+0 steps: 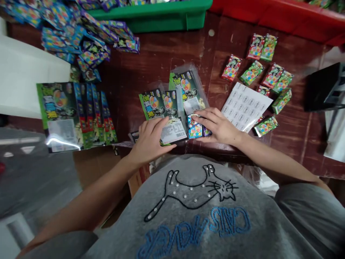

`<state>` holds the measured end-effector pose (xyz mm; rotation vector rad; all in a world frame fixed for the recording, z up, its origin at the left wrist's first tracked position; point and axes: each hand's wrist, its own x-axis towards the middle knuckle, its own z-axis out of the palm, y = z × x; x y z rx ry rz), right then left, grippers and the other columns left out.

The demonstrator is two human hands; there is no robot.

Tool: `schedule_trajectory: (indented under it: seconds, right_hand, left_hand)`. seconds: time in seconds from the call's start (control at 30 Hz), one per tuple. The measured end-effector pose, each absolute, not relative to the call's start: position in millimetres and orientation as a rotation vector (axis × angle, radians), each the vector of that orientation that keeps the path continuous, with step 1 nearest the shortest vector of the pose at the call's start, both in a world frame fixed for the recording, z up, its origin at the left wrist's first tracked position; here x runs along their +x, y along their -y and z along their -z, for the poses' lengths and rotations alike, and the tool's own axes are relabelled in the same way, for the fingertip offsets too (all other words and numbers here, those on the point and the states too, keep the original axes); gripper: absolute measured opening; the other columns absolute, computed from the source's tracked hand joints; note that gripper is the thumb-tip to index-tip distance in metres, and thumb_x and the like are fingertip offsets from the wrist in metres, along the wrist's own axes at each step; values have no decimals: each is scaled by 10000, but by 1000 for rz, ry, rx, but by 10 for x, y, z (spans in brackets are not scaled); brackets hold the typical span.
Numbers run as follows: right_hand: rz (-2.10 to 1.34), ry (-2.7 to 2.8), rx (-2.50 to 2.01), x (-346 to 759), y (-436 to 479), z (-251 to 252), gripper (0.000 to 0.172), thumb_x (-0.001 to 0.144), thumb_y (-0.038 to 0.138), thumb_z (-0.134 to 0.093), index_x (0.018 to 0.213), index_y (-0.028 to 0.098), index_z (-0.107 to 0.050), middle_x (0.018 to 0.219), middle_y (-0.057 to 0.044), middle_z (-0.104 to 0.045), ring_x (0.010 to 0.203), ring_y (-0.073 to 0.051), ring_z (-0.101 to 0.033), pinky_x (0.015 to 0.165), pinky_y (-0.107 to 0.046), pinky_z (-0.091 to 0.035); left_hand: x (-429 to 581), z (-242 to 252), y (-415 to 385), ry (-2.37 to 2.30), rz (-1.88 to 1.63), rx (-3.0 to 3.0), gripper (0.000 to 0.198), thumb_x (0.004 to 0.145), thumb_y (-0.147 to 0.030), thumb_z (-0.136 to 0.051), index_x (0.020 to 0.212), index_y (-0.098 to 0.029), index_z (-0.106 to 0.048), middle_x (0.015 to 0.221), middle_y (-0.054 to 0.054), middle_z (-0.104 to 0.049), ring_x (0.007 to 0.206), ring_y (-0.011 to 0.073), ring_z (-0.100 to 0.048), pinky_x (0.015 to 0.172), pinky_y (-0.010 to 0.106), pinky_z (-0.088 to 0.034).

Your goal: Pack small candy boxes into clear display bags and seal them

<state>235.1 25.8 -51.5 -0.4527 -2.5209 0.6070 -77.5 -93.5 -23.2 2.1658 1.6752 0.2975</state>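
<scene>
Near the table's front edge, my left hand (151,140) is closed on the left side of a printed packet (174,131) with a white barcode label. My right hand (219,126) curls its fingers over a small blue candy-like box (194,127) and a purple box (207,131) beside it. The boxes stand against or very near the packet's right end; whether they touch it I cannot tell. Just beyond my hands lie more dark green printed packets (152,102) and one in a clear plastic sleeve (185,84).
A sheet of round stickers (246,106) lies right of my right hand, among several small red and green boxes (252,72). Filled packets (60,108) overlap at left. Blue and purple boxes (91,50) are heaped behind them. A green bin (161,18) and red bin (269,16) line the back.
</scene>
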Motion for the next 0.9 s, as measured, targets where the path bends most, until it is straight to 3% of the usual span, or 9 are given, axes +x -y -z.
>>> schedule_trajectory:
  seconds: [0.27,0.43,0.6,0.9]
  right_hand:
    - [-682,2687,-441,2458,-148,460,701,1022,570,-644,1543,107,-574,1559,-198,-618,1417,-361,-568,1160,-590,-527]
    - [-819,2660,-538,2513,-189,441,733,976,592,-698,1504,91,-612,1521,-228,-637,1396,-378,-575,1159,-617,-517]
    - [-866,2643,-609,2621,-139,414,733,962,600,-709,1515,130,-601,1548,-211,-619,1393,-385,-573,1159,-638,-509]
    - [-606,2452,-1003,2839,102,187,709,1000,634,-639,1505,140,-578,1512,-217,-634,1371,-387,-590,1149,-635,-510]
  left_hand:
    - [-672,300,735,-1420,-241,2383,944,894,-460,-796,1673,-212,-324,1491,198,-562,1358,420,-512,1149,550,-396]
    - [-622,275,571,-1297,-184,2356,927,871,-380,-788,1667,-226,-339,1537,176,-547,1375,399,-511,1177,528,-377]
    - [-524,233,489,-1321,-127,2270,910,842,-415,-796,1647,-265,-399,1513,140,-574,1359,405,-513,1169,530,-390]
    - [-251,94,479,-1472,-217,2196,919,855,-473,-820,1633,-267,-378,1532,130,-514,1414,373,-485,1224,524,-378]
